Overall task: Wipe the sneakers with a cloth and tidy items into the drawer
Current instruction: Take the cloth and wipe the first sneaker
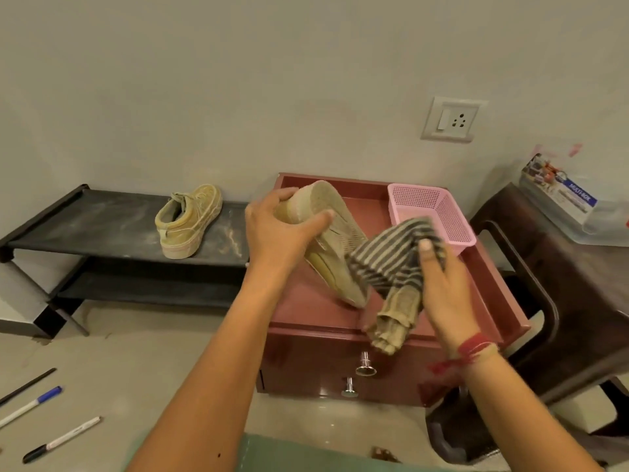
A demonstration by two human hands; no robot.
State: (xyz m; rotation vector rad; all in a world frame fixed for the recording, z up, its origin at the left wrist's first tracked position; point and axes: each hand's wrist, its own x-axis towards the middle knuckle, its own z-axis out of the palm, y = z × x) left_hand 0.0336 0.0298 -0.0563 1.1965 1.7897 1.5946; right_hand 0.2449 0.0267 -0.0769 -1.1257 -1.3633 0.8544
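My left hand [275,229] grips the heel end of a beige sneaker [340,233], held sole-up and slanting over the open red-brown drawer [493,277]. A grey-and-beige striped cloth [391,264] is bunched in my right hand [442,281] and lies against the sneaker's toe end, with its tail hanging down. The second beige sneaker [189,223] stands upright on the top shelf of a black shoe rack [85,226] at the left. Several pens [30,407] lie on the floor at the lower left.
A pink perforated basket [442,212] sits in the drawer's back right corner. Two round metal knobs [365,366] stick out of the cabinet front. A dark brown plastic stool [561,284] at the right carries a clear box [571,206]. A wall socket [449,119] is above.
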